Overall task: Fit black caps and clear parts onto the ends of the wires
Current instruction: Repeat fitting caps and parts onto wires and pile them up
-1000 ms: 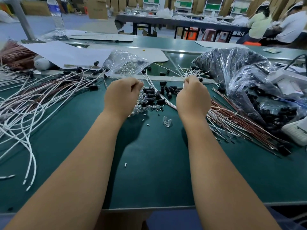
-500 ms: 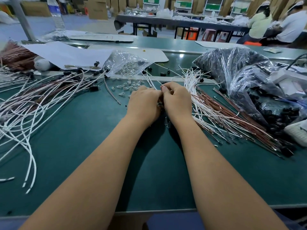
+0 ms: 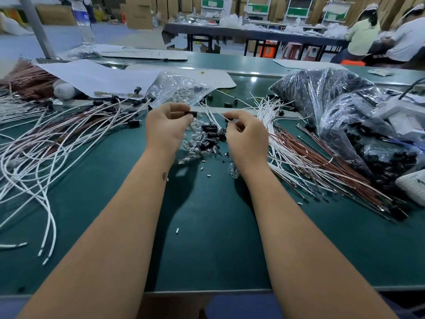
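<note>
My left hand (image 3: 166,127) pinches a black cap (image 3: 192,114) between thumb and fingertips, raised above the green table. My right hand (image 3: 246,137) pinches the end of a white wire (image 3: 219,115) a short way to the right of the cap; the two do not touch. Between and below the hands lies a small pile of black caps (image 3: 210,134) mixed with clear parts (image 3: 195,143). White and brown wires without caps (image 3: 305,153) fan out to the right of my right hand. Wires with caps fitted (image 3: 69,125) are spread on the left.
A clear bag of small clear parts (image 3: 177,90) lies behind my left hand. A big plastic bag of black caps (image 3: 333,104) sits at the right, with a white device (image 3: 407,116) beside it. White paper (image 3: 96,77) lies at the back left. Other people sit at a far table.
My hands were together on the pile half a second ago; they have lifted and drawn apart, the left holding a black cap, the right holding a white wire end.
</note>
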Action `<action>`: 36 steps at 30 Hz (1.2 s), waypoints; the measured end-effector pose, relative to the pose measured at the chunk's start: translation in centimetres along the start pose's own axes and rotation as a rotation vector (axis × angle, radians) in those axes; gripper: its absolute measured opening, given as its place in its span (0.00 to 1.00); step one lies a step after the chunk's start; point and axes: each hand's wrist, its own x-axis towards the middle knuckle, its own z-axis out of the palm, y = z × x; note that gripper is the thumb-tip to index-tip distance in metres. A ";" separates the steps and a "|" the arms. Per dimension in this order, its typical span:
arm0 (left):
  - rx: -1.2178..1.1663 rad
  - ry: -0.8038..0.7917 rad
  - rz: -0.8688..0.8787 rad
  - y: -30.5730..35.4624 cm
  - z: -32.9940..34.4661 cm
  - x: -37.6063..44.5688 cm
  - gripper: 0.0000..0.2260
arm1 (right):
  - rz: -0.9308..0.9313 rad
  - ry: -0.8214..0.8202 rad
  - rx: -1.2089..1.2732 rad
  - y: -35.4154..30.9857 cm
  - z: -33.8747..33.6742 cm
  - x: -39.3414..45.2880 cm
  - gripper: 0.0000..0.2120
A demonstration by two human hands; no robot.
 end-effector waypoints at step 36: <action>-0.281 -0.171 -0.094 -0.2 0.4 -0.4 0.08 | -0.044 0.056 0.052 -0.1 -0.1 -0.2 0.07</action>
